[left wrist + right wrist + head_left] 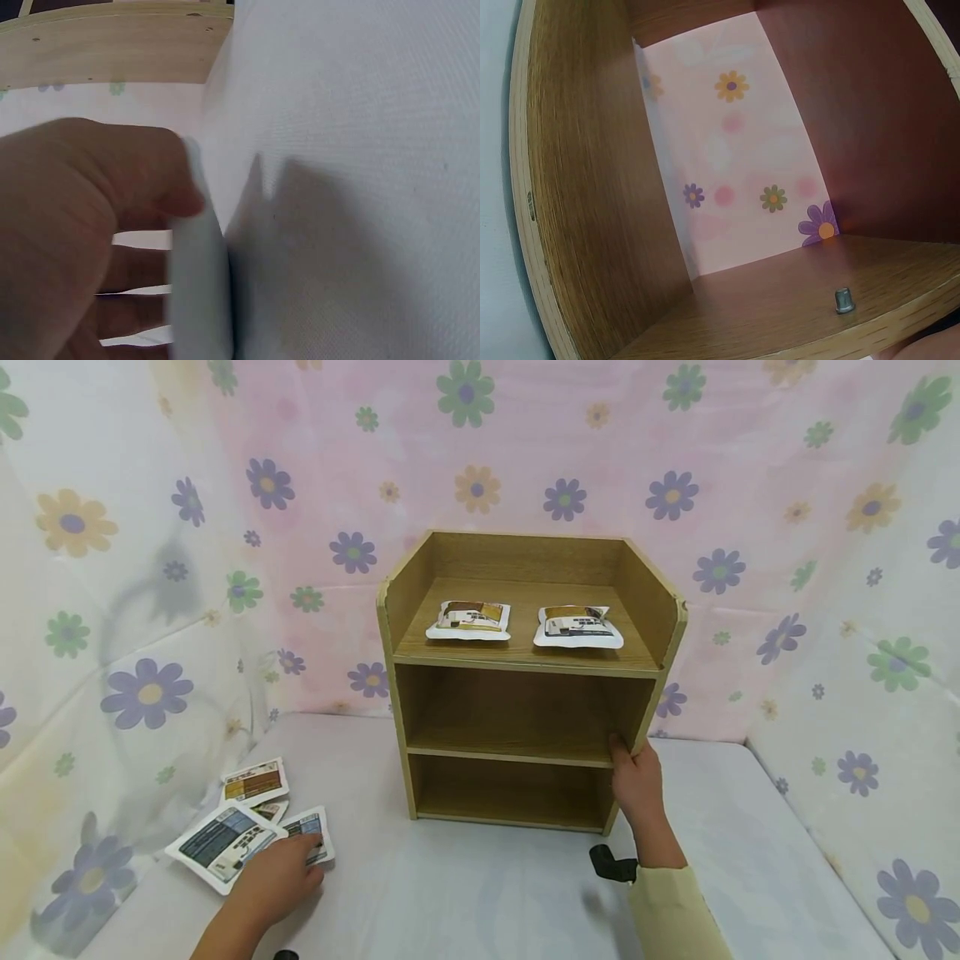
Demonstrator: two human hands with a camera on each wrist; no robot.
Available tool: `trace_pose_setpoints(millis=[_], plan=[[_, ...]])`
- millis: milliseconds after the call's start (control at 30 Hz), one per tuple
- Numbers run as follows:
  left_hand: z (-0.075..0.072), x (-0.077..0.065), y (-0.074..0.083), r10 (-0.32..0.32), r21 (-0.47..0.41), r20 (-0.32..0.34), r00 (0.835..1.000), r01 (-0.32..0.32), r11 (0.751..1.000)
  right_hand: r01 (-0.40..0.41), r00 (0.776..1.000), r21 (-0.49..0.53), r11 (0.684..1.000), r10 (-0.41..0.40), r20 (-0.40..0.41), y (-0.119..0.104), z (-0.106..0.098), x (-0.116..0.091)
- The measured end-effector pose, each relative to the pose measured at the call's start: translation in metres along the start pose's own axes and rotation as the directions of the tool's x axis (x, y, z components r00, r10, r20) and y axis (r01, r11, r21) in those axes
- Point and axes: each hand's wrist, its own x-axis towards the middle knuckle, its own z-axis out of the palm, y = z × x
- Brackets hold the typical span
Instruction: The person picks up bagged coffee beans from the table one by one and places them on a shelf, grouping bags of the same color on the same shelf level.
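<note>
At the left of the head view, several flat white food pouches lie in a loose pile. My left hand [273, 877] grips a small pouch [318, 820] with blue-grey print at the pile's right side; beside it lies a larger dark-printed pouch [225, 843]. In the left wrist view the thumb [161, 169] lies against the pouch's pale edge [201, 277], with the fingers on its other side. My right hand [637, 781] holds the right side panel of a small wooden shelf [517, 664], thumb at the middle board's end.
Two more pouches, a left one [471, 620] and a right one [577, 627], lie apart on the shelf's top board. A metal peg [844, 300] sticks out inside the shelf. Flowered cloth [517, 468] hangs behind and beside the white table [480, 893].
</note>
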Motion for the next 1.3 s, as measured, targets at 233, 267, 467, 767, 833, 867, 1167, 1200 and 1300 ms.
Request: trace_pose_setpoints(millis=[233, 267, 467, 767, 833, 867, 1167, 1200, 1300], plan=[[-0.006, -0.007, 0.006, 0.034, 0.032, -0.159, 0.987, -0.030, 0.999, -0.008, 1.000, -0.003, 1.000, 0.008, 0.005, 0.000, 0.000, 0.000], [-0.007, -0.008, 0.008, 0.033, 0.031, -0.171, 0.985, -0.028, 0.999, -0.008, 1.000, -0.004, 1.000, 0.008, 0.005, 0.000, 0.000, 0.000], [-0.020, -0.010, 0.016, -0.005, 0.010, -0.148, 0.989, 0.007, 1.000, -0.016, 1.000, -0.007, 1.000, 0.016, 0.006, -0.001, -0.001, -0.001], [-0.036, -0.017, 0.025, 0.005, 0.058, -0.146, 0.989, 0.003, 0.998, -0.012, 1.000, -0.001, 1.000, 0.012, 0.001, 0.000, 0.000, -0.001], [-0.041, -0.018, 0.028, 0.006, 0.054, -0.138, 0.990, 0.001, 0.999, -0.010, 1.000, 0.000, 1.000, 0.010, 0.001, 0.000, 0.001, 0.000], [-0.043, -0.019, 0.029, 0.011, 0.055, -0.142, 0.990, -0.004, 0.998, -0.009, 1.000, 0.000, 1.000, 0.009, 0.002, 0.000, 0.001, -0.001], [-0.058, -0.029, 0.042, 0.099, 0.094, -0.211, 0.972, -0.081, 0.992, -0.012, 1.000, 0.000, 1.000, 0.012, 0.009, -0.001, 0.000, -0.001], [-0.060, -0.030, 0.043, 0.110, 0.095, -0.218, 0.970, -0.091, 0.991, -0.013, 1.000, 0.001, 1.000, 0.013, 0.011, -0.001, -0.001, -0.001], [-0.066, -0.034, 0.048, 0.131, 0.106, -0.229, 0.965, -0.109, 0.988, -0.015, 1.000, -0.001, 1.000, 0.015, 0.018, -0.001, -0.001, -0.001]])
